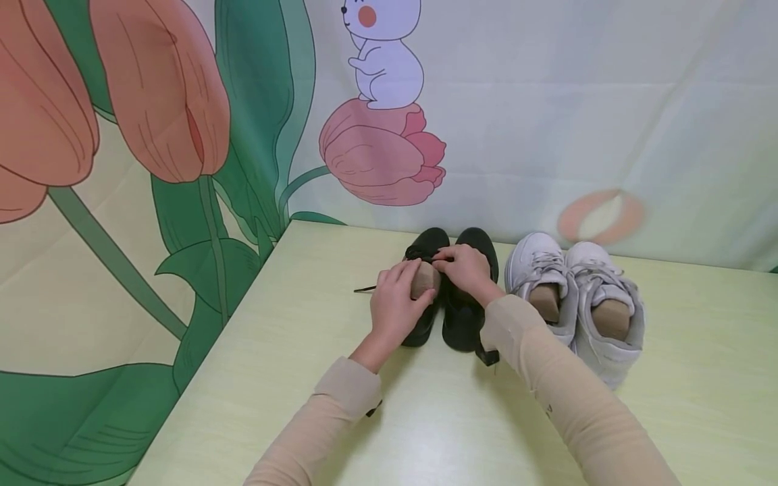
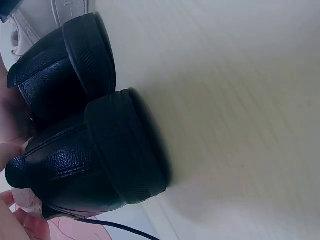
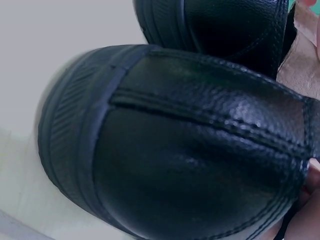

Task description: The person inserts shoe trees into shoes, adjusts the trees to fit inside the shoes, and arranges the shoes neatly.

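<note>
A pair of black leather lace-up shoes stands side by side, toes toward the backdrop. My left hand (image 1: 395, 304) holds the left black shoe (image 1: 418, 331) at its opening, thumb and fingers on either side of a tan, fabric-like piece (image 1: 425, 280). Reaching across the right black shoe (image 1: 463, 327), my right hand (image 1: 464, 270) pinches at the black shoelace (image 1: 365, 289) of the left shoe, by its eyelets. One lace end sticks out to the left over the table. In the left wrist view both heels show, the left shoe's heel (image 2: 125, 145) nearest.
A pair of white lace-up sneakers (image 1: 550, 266) stands to the right of the black shoes, with brown pieces inside. All sit on a pale yellow-green table (image 1: 292, 337). Behind hangs a backdrop (image 1: 504, 148) printed with tulips and a white animal.
</note>
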`<state>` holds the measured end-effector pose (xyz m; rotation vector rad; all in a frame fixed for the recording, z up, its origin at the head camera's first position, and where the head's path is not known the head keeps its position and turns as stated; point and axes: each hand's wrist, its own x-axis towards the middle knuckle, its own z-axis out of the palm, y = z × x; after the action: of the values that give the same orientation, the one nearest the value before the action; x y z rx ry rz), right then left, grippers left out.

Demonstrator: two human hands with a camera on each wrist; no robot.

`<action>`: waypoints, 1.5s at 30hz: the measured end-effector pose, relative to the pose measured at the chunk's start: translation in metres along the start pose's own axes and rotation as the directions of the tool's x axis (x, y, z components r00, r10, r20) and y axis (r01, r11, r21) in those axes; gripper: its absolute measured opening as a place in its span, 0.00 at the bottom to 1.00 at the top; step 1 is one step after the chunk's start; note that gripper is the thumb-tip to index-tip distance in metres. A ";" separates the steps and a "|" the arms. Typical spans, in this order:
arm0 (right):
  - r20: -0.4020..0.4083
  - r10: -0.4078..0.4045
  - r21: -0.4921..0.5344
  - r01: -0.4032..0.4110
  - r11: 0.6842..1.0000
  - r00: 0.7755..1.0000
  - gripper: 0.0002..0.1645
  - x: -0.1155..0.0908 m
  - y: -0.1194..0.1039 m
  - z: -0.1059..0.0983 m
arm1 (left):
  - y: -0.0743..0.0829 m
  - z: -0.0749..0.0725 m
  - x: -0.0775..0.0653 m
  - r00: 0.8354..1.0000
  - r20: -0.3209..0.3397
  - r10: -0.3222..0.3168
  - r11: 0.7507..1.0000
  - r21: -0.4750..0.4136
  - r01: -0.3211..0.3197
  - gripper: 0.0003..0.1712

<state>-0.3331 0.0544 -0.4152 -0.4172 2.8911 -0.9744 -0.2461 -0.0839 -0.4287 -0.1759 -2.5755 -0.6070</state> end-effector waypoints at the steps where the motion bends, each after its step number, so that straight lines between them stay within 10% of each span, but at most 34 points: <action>1: 0.000 0.001 0.001 -0.001 1.000 1.000 0.15 0.000 0.000 0.000 | 0.000 0.000 0.000 1.000 -0.004 0.004 1.000 0.005 -0.004 0.30; 45: -0.005 -0.005 -0.010 0.005 1.000 1.000 0.14 -0.001 -0.002 0.000 | 0.009 0.003 0.001 0.995 0.057 -0.079 0.988 0.137 0.070 0.28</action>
<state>-0.3312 0.0529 -0.4140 -0.4233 2.9024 -0.9629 -0.2462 -0.0746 -0.4270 -0.0540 -2.6822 -0.4585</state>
